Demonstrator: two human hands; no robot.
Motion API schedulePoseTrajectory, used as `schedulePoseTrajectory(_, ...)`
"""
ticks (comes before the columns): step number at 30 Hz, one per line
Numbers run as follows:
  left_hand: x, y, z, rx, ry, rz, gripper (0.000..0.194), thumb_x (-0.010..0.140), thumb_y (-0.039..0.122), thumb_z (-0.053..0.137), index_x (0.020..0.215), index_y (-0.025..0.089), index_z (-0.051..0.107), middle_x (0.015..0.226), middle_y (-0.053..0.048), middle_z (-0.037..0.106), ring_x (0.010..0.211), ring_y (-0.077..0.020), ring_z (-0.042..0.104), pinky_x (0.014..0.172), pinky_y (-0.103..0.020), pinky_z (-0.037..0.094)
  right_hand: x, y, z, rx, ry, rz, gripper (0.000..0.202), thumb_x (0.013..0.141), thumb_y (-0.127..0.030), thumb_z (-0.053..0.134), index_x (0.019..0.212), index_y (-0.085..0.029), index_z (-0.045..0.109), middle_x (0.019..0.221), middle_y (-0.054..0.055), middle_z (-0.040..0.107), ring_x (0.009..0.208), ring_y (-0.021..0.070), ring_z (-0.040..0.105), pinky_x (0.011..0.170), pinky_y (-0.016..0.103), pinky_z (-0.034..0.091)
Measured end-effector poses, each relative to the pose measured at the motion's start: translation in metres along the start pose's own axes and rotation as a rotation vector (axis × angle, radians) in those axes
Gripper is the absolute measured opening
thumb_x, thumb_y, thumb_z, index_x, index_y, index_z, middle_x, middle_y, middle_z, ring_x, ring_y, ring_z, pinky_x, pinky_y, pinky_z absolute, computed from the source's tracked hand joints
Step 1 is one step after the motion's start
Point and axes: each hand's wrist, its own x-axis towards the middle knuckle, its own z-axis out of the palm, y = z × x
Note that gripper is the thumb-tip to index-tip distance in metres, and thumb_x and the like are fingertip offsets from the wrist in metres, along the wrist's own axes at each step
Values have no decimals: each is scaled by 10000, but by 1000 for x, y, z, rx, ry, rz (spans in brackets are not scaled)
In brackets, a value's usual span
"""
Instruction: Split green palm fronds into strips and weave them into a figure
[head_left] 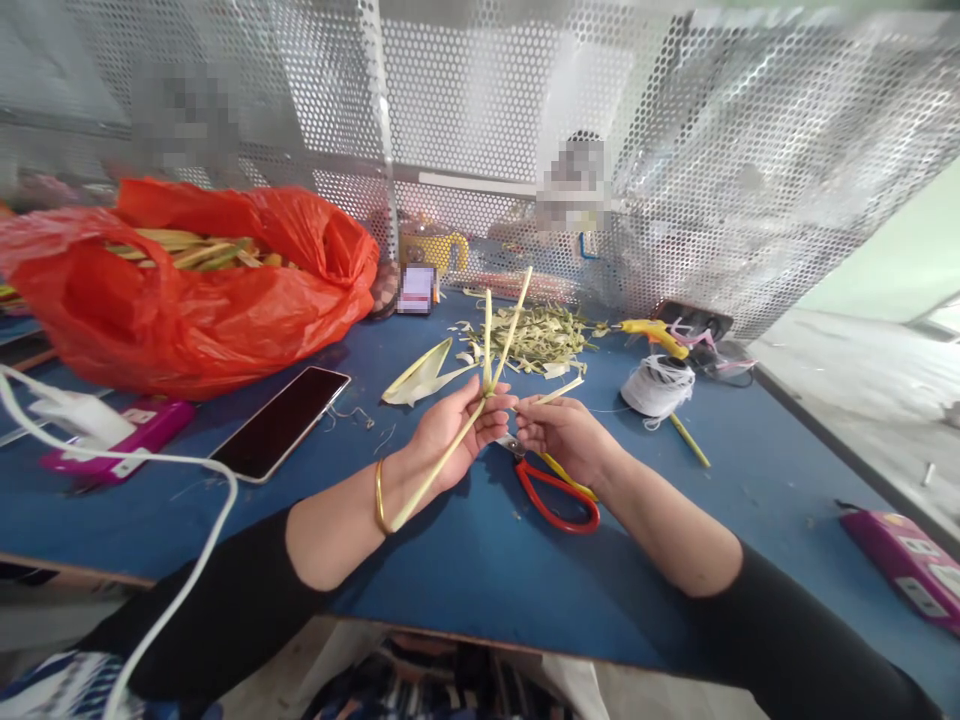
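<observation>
My left hand [454,435] is palm up, its fingers curled round several pale green plant strips [516,325] that cross at one point. Two ends stick up from the crossing and one long end runs down over my wrist. My right hand [562,435] pinches another pale strip [562,390] that leads out to the right from the crossing. Below and between my hands, red-handled scissors [559,512] lie on the blue table, their blades partly hidden. A folded pale leaf [420,375] lies just beyond my left hand.
A heap of plant scraps [536,338] lies beyond my hands. A red plastic bag [225,310] with strips stands left, near a phone [285,420], a purple power strip [124,440] and a white cable [225,500]. White thread spool [656,388] stands right. A perforated metal screen [465,110] closes the back.
</observation>
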Motion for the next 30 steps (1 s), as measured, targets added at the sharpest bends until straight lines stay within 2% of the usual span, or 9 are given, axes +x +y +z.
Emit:
schedulePoseTrajectory(2, 0, 1, 0, 19, -3, -23, 343, 979, 257, 421, 833, 73, 672, 654, -67, 706, 460, -90, 624, 468, -181, 537, 0, 0, 1, 18, 22, 44, 80, 702, -101, 683, 635, -123, 644, 534, 6, 623, 445, 79, 578, 434, 161, 488)
schedulePoseTrajectory(7, -1, -3, 0, 78, -5, 21, 171, 892, 80, 526, 822, 79, 682, 655, -44, 710, 488, -79, 638, 508, -155, 539, 0, -1, 2, 24, 38, 89, 133, 750, -69, 627, 626, -114, 642, 528, 3, 609, 425, 72, 569, 418, 152, 486)
schedulePoseTrajectory(14, 1, -3, 0, 70, 58, 10, 153, 876, 60, 538, 832, 104, 677, 654, -27, 700, 451, -66, 605, 460, -151, 516, 2, -2, -3, -47, 28, 0, 78, 707, -74, 669, 651, -117, 635, 544, 8, 623, 436, 78, 571, 436, 169, 490)
schedulePoseTrajectory(19, 2, -3, -1, 24, 69, 36, 140, 865, 51, 554, 823, 109, 675, 625, -13, 677, 460, -61, 600, 469, -144, 522, 4, 0, -2, -31, 73, -69, 80, 695, -63, 673, 672, -129, 634, 545, -1, 632, 444, 80, 576, 418, 160, 480)
schedulePoseTrajectory(21, 2, -4, -2, 28, 70, 38, 132, 861, 52, 563, 812, 105, 674, 645, -21, 686, 466, -57, 600, 479, -142, 527, 5, 0, -3, -71, 63, -2, 71, 729, -111, 669, 667, -129, 640, 552, 3, 643, 411, 71, 556, 395, 160, 469)
schedulePoseTrajectory(24, 3, -5, -2, 89, 81, 62, 103, 856, 82, 590, 809, 101, 681, 691, -43, 706, 490, -60, 612, 499, -142, 533, 2, -3, -7, -383, -78, 101, 335, 810, -371, 655, 569, -139, 627, 467, 24, 622, 310, 76, 487, 306, 176, 390)
schedulePoseTrajectory(26, 2, -5, -2, 150, 88, 81, 82, 841, 95, 614, 809, 100, 689, 700, -52, 712, 500, -67, 620, 503, -145, 529, -5, -9, -8, -620, -163, 21, 468, 799, -514, 637, 499, -156, 597, 358, 2, 536, 271, 79, 434, 283, 184, 332)
schedulePoseTrajectory(28, 1, -7, 0, 212, 88, 81, 70, 820, 88, 634, 783, 101, 693, 689, -56, 714, 490, -71, 617, 501, -152, 521, -16, -14, -5, -705, -164, -231, 461, 782, -528, 647, 504, -167, 584, 323, -39, 465, 292, 68, 415, 322, 183, 327)
schedulePoseTrajectory(30, -1, -10, 2, 278, 83, 59, 86, 801, 78, 644, 731, 102, 687, 680, -65, 718, 479, -80, 613, 497, -167, 513, -26, -18, 1, -639, -115, -501, 345, 775, -477, 666, 634, -164, 629, 391, -62, 490, 354, 64, 451, 383, 186, 363)
